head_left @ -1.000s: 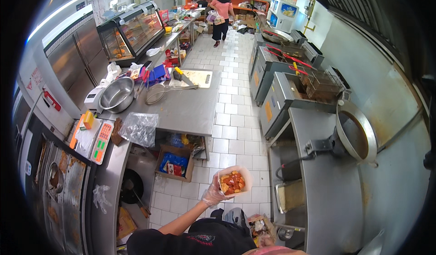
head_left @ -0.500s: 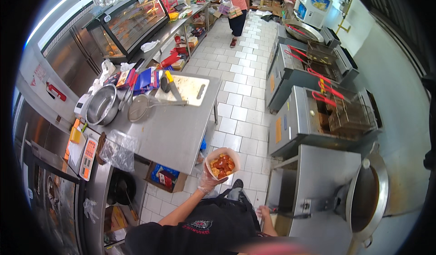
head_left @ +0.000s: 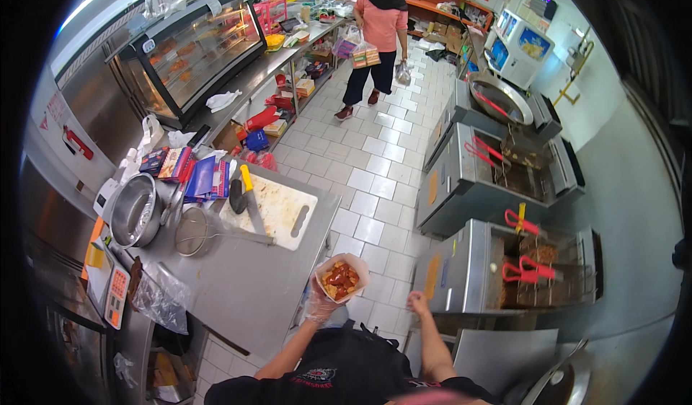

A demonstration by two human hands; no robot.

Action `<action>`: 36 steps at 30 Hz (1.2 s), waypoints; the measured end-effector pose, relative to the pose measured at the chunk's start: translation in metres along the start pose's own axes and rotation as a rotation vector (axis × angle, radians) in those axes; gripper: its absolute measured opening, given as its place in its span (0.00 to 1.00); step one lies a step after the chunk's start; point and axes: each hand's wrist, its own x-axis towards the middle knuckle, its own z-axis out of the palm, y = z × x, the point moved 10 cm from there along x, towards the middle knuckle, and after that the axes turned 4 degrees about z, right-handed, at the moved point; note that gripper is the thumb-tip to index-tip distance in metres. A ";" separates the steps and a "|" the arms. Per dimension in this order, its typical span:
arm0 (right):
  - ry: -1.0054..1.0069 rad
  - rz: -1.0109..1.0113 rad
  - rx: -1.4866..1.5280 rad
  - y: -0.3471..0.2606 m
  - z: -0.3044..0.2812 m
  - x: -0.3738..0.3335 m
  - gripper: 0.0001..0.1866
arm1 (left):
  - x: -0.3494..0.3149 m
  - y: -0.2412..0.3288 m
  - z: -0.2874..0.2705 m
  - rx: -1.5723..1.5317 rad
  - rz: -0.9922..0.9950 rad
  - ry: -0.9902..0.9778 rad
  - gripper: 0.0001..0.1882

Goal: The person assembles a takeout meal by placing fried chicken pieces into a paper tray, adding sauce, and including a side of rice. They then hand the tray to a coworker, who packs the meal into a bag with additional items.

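Observation:
My left hand (head_left: 321, 305), in a clear plastic glove, is closed round the side of a white paper food box (head_left: 359, 262). Fried pieces in red-brown sauce (head_left: 340, 281) fill the box, which is held upright beside the metal table's near right corner. Bare and apart from everything, my right hand (head_left: 417, 302) hangs near the front of the closest fryer. Its fingers are loosely bent and partly apart, with nothing visible in them. On the steel table (head_left: 252, 279) lie a white cutting board (head_left: 277, 204), a yellow-handled knife (head_left: 251, 196), a mesh strainer (head_left: 193, 232) and a steel bowl (head_left: 137, 210).
Fryers with red-handled baskets (head_left: 530, 268) line the right side. A tiled floor aisle (head_left: 378, 181) runs between them and the table. In it stands a person in a pink top (head_left: 382, 30), carrying bags. A glass food display case (head_left: 194, 51) stands at left.
The view has moved forward along the aisle, so the table and fryers sit closer. The person in pink now shows more fully and nearer. My right hand has come up and forward.

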 end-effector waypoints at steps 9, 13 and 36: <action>-0.048 0.391 -0.294 0.045 0.041 0.017 0.11 | 0.155 0.000 -0.010 -0.019 0.078 0.042 0.61; -0.043 0.337 -0.175 0.008 0.043 0.051 0.13 | 0.207 -0.010 -0.009 -0.029 0.119 0.002 0.62; -1.006 -0.231 -0.125 -0.617 0.129 0.207 0.45 | 0.524 -0.048 0.182 -0.387 -0.267 -0.171 0.63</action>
